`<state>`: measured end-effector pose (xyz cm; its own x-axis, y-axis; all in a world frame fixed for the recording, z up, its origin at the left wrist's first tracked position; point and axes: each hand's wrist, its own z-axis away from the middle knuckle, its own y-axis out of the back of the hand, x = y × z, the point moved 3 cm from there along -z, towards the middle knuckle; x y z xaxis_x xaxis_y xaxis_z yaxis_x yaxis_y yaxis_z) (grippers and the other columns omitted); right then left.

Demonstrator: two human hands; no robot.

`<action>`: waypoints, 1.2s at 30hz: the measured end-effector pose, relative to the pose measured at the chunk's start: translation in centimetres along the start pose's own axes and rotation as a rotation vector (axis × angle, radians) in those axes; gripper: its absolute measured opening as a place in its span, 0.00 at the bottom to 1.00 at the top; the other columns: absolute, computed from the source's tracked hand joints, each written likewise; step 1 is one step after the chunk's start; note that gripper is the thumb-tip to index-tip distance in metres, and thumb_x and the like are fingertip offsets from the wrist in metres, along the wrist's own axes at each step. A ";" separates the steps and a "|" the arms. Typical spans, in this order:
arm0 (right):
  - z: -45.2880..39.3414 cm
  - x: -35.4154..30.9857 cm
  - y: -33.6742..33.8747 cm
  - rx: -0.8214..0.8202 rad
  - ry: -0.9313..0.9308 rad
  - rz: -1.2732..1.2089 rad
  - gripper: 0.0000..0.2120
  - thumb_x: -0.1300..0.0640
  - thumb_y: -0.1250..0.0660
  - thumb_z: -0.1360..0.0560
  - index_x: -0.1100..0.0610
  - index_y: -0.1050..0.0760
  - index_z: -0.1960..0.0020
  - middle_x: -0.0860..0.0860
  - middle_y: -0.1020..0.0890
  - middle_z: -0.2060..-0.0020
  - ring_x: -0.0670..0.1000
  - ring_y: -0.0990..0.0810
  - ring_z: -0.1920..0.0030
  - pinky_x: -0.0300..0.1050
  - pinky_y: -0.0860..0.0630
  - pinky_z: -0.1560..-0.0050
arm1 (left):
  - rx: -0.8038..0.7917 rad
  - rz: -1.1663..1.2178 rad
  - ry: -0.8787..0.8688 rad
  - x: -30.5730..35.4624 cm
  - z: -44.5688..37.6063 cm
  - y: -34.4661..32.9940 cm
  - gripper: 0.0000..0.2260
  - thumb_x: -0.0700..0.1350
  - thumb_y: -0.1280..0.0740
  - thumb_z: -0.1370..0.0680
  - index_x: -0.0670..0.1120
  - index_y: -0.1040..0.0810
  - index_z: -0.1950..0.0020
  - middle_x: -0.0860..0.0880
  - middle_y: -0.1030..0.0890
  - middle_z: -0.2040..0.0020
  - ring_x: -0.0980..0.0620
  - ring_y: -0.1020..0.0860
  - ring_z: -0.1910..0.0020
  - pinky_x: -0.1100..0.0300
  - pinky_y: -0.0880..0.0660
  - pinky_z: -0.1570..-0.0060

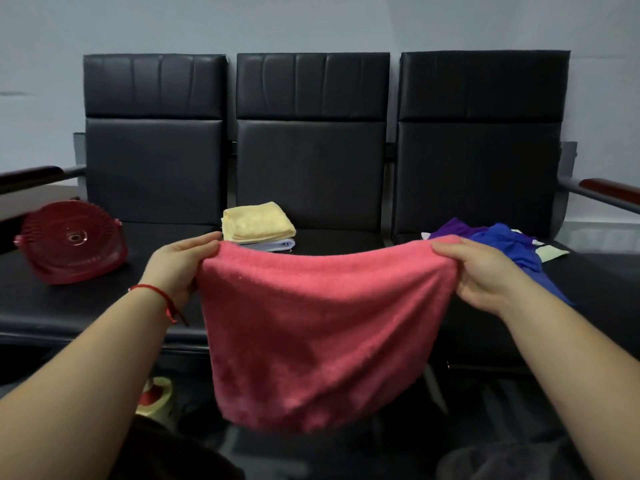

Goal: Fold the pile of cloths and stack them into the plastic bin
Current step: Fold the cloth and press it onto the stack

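A three-seat black padded bench was observed against a plain pale grey wall. Each backrest was seen divided into an upper stitched panel and a lower plain panel. Dark red-brown wooden armrests on grey metal brackets were noted at either end of the bench, one at its left end and one at its right end. Below the bench's front edge, a dark floor was recorded, its detail lost in shadow. Lighting was dim and even; a faint sheen was noted on the bench upholstery.
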<state>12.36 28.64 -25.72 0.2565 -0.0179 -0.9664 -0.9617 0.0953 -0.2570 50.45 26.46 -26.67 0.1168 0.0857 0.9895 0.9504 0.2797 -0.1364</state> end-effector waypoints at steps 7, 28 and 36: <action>1.3 -1.4 1.7 0.021 0.212 0.552 0.15 0.70 0.35 0.25 0.54 0.22 0.45 0.56 0.19 0.52 0.51 0.21 0.57 0.46 0.23 0.52 | -0.170 -0.495 -0.181 2.2 1.9 1.1 0.26 0.30 0.28 0.31 0.46 0.24 0.35 0.49 0.18 0.49 0.55 0.21 0.51 0.60 0.30 0.38; 3.1 -0.9 2.1 0.035 0.142 0.730 0.16 0.47 0.40 0.20 0.58 0.20 0.52 0.51 0.17 0.55 0.51 0.22 0.53 0.46 0.28 0.50 | -0.109 -0.706 -0.253 1.0 2.2 1.1 0.06 0.46 0.34 0.22 0.46 0.18 0.52 0.51 0.19 0.56 0.51 0.22 0.53 0.56 0.26 0.48; 3.4 -2.0 1.7 -0.147 -0.116 0.037 0.13 0.47 0.34 0.31 0.54 0.16 0.66 0.49 0.20 0.69 0.46 0.21 0.70 0.36 0.23 0.68 | -0.464 0.091 0.220 2.1 4.1 0.8 0.15 0.59 0.23 0.41 0.50 0.16 0.66 0.51 0.21 0.70 0.56 0.23 0.73 0.64 0.26 0.68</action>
<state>10.53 32.20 -24.17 0.2223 0.0990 -0.9699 -0.9722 -0.0529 -0.2283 50.30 30.80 -24.93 0.2151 -0.1267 0.9683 0.9556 -0.1771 -0.2355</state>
